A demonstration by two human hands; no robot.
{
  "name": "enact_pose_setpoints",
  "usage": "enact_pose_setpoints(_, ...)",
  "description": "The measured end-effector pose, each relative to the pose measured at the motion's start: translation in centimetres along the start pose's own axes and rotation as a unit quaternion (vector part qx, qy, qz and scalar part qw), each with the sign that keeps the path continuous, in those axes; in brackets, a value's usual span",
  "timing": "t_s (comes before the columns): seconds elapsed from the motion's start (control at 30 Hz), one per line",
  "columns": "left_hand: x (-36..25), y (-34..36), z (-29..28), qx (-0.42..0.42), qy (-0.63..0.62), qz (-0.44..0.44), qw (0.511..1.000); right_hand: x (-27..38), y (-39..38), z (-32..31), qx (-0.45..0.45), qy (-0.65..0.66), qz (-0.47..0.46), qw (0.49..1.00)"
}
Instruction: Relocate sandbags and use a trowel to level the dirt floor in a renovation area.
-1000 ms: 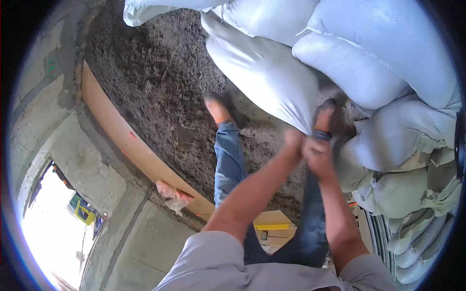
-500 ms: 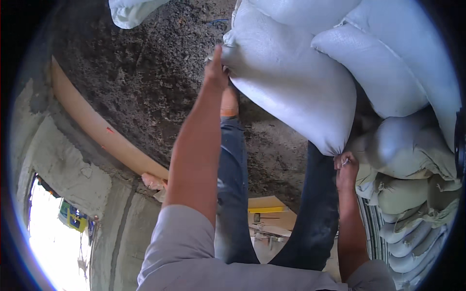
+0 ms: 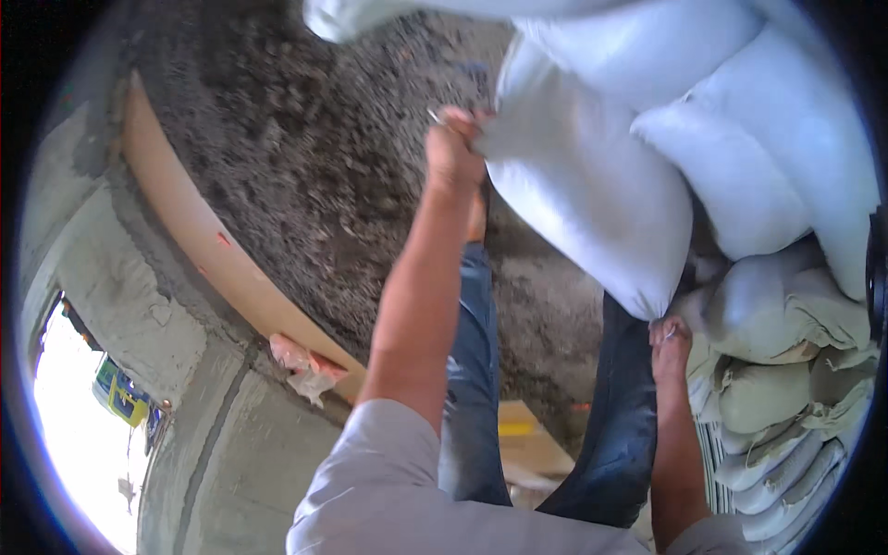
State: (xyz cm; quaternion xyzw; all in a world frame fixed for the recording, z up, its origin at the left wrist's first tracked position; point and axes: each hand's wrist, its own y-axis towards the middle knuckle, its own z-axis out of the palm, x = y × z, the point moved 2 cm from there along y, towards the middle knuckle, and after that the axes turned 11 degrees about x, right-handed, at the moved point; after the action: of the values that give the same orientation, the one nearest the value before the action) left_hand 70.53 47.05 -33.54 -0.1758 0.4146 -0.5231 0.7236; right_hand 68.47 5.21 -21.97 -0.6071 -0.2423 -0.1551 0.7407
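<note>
Head: left hand [image 3: 454, 146], right hand [image 3: 670, 342] clamped on white sack [image 3: 599, 194], dirt floor [image 3: 305, 166] leftward to board [image 3: 180, 208].

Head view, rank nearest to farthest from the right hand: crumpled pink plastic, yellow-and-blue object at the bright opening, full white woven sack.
1. Full white woven sack: lower corner gripped in the right hand.
2. Crumpled pink plastic: left, by the tan board.
3. Yellow-and-blue object: farthest left, at the bright opening.

L hand [image 3: 455, 150] is blurred, R foot hidden behind white sack [image 3: 597, 185], & 1 upper-L sack [image 3: 350, 18] cut off by pic's top.
</note>
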Motion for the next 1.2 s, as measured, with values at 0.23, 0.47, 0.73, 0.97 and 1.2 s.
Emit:
enact_pose_setpoints(0.23,0.4,-13.0,1.0,0.046,0.186,0.079,0.978,2.5,-6.2,5.0,-0.075,0.189,0.029,0.979)
enact_pose_setpoints(0.47,-1.8,-23.5,0.2,-0.105,0.128,-0.048,0.985,6.4,-11.7,6.1,0.001,0.011,0.038,0.999)
enact_pose_setpoints(0.73,-1.6,-25.1,-4.5,-0.119,0.190,-0.042,0.974,4.6,-11.8,6.7,-0.085,0.000,0.192,0.978)
enact_pose_setpoints(0.97,0.4,-26.2,-8.0,-0.150,0.137,-0.118,0.972,5.8,-8.2,7.8,-0.037,-0.024,0.200,0.979)
enact_pose_setpoints(1.2,1.7,-19.8,-8.4,-0.202,0.320,-0.026,0.925,5.9,-7.2,7.7,0.029,-0.062,0.197,0.978)
